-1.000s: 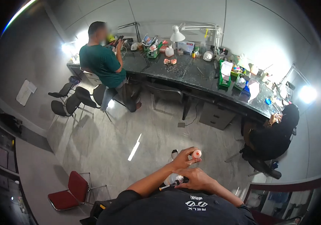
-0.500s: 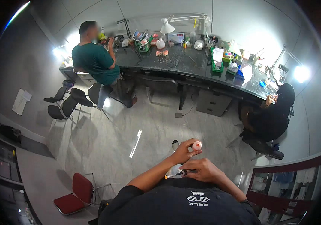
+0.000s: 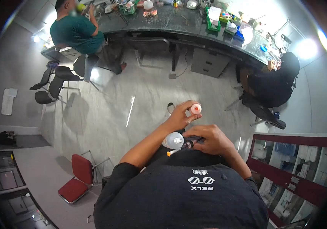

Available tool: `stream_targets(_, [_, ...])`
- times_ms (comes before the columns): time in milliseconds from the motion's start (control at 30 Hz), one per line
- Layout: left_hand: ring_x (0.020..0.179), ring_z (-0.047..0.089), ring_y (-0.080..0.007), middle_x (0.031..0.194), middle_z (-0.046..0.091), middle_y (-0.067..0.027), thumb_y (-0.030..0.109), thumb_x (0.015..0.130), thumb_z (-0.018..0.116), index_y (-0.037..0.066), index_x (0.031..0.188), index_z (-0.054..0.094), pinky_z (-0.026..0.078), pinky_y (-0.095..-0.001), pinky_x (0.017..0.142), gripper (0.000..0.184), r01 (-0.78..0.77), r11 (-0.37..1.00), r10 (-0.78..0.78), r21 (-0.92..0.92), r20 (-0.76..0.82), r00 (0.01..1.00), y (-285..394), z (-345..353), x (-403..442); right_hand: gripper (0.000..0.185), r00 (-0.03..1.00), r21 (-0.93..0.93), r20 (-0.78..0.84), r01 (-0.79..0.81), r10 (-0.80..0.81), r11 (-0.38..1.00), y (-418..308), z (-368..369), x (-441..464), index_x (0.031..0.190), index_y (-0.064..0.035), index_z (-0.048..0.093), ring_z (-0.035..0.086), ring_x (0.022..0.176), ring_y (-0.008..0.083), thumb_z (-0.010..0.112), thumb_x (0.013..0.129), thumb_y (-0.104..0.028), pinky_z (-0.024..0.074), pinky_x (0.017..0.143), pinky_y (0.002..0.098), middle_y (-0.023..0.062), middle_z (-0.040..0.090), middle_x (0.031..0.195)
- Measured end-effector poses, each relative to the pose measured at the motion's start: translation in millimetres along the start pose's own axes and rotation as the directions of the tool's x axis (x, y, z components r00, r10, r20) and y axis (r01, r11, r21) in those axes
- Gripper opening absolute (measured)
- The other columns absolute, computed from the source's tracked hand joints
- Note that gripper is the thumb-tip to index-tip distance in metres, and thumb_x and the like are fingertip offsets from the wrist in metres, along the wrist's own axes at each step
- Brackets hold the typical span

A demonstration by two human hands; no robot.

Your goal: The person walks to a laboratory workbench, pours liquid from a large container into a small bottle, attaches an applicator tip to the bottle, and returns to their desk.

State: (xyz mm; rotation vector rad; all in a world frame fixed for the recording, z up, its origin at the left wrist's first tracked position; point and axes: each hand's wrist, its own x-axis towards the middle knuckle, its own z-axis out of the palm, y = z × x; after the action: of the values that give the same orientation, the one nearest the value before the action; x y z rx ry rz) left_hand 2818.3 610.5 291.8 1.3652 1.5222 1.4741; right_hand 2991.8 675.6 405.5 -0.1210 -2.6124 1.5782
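My left hand [image 3: 180,115], held out over the floor, has its fingers closed round a small bottle with a pinkish top and red-orange centre [image 3: 196,109]. Nearer my chest, my right hand [image 3: 211,140] grips a thin tool with a dark handle, white shaft and orange tip [image 3: 177,150], which points left. A translucent white bottle with a nozzle [image 3: 174,141] sits between my left forearm and my right fingertips. What supports that bottle is hidden, and I cannot tell whether the right fingers touch it.
A long dark workbench [image 3: 167,28] with green baskets and tools runs along the far side. One person in green [image 3: 75,34] stands at its left; another in black [image 3: 272,86] sits at its right. A red chair [image 3: 81,171] is at left, a glass-fronted cabinet [image 3: 285,187] at right.
The view has tilted down, so the bench sits higher in the picture. The translucent bottle, mostly hidden before, now shows its nozzle. Both hands keep their holds.
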Motion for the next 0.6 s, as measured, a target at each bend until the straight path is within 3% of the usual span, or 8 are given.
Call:
stream_targets(67, [0.091, 0.062, -0.0142, 0.101, 0.069, -0.0058, 0.013, 0.082, 0.083, 0.005, 0.115, 0.065, 0.051, -0.0312, 0.083, 0.038, -0.012, 1.0, 0.012, -0.004, 0.003, 1.0, -1, 2, -3, 0.034, 0.98, -0.047, -0.108, 0.165, -0.169, 0.985, -5, 5, 3, 0.109, -0.0077, 0.07, 0.07, 0.083, 0.0308, 0.075, 0.075, -0.005, 0.0565, 0.074, 0.0404, 0.0081, 0.071, 0.1])
stream_targets(100, [0.09, 0.063, -0.0142, 0.101, 0.07, -0.0058, 0.013, 0.081, 0.084, 0.006, 0.115, 0.065, 0.051, -0.0313, 0.082, 0.038, 0.003, 1.0, -0.003, 0.004, 0.009, 1.0, -1, 3, -4, 0.034, 0.98, -0.046, -0.112, 0.159, -0.163, 0.986, -6, 9, 3, 0.109, -0.0077, 0.07, 0.07, 0.083, 0.0308, 0.075, 0.075, -0.005, 0.0565, 0.074, 0.0404, 0.0081, 0.071, 0.1])
stream_targets(167, [0.09, 0.063, -0.0143, 0.101, 0.07, -0.0058, 0.013, 0.081, 0.084, 0.006, 0.114, 0.066, 0.052, -0.0314, 0.081, 0.038, 0.013, 1.0, -0.014, 0.017, 0.02, 1.0, -1, 2, -5, 0.037, 0.983, -0.146, 0.031, 0.184, -0.182, 0.972, -7, 14, 5, 0.111, -0.0097, 0.067, 0.07, 0.081, 0.0297, 0.074, 0.075, -0.004, 0.056, 0.071, 0.0412, 0.006, 0.068, 0.103])
stream_targets(267, [0.09, 0.063, -0.0133, 0.1, 0.07, -0.0051, 0.014, 0.081, 0.084, 0.006, 0.115, 0.066, 0.052, -0.0305, 0.078, 0.039, -0.044, 0.996, 0.045, 0.078, -0.017, 0.999, -3, 3, -9, 0.034, 0.971, -0.239, 0.058, 0.238, -0.231, 0.941, -4, 23, 7, 0.108, -0.0095, 0.066, 0.069, 0.077, 0.028, 0.074, 0.075, -0.006, 0.0551, 0.067, 0.0404, 0.0056, 0.065, 0.102])
stream_targets(300, [0.09, 0.063, -0.0133, 0.101, 0.07, -0.0052, 0.014, 0.081, 0.084, 0.005, 0.115, 0.066, 0.052, -0.03, 0.078, 0.039, -0.014, 0.999, 0.014, 0.038, -0.007, 1.0, -7, 3, -10, 0.026, 0.969, -0.279, 0.016, 0.241, -0.246, 0.929, -7, 26, 9, 0.1, -0.0069, 0.065, 0.067, 0.073, 0.0277, 0.075, 0.076, -0.009, 0.0537, 0.063, 0.0401, 0.0067, 0.063, 0.094])
stream_targets(433, [0.09, 0.063, -0.0136, 0.103, 0.069, -0.0055, 0.013, 0.081, 0.084, 0.005, 0.116, 0.066, 0.052, -0.0297, 0.079, 0.04, -0.001, 1.0, 0.001, 0.021, 0.002, 1.0, -7, 1, -14, 0.021, 0.969, -0.352, 0.003, 0.234, -0.249, 0.906, -4, 33, 11, 0.087, -0.0042, 0.061, 0.065, 0.069, 0.0274, 0.076, 0.078, -0.016, 0.052, 0.059, 0.0394, 0.0088, 0.06, 0.083])
stream_targets(600, [0.09, 0.065, -0.0152, 0.104, 0.07, -0.007, 0.011, 0.079, 0.085, 0.005, 0.115, 0.066, 0.053, -0.0301, 0.078, 0.041, -0.017, 1.0, 0.018, 0.017, -0.016, 1.0, -9, 1, -15, 0.022, 0.957, -0.419, 0.032, 0.275, -0.289, 0.865, 2, 39, 16, 0.085, -0.0044, 0.061, 0.065, 0.067, 0.026, 0.075, 0.079, -0.02, 0.0518, 0.058, 0.0392, 0.0088, 0.06, 0.082])
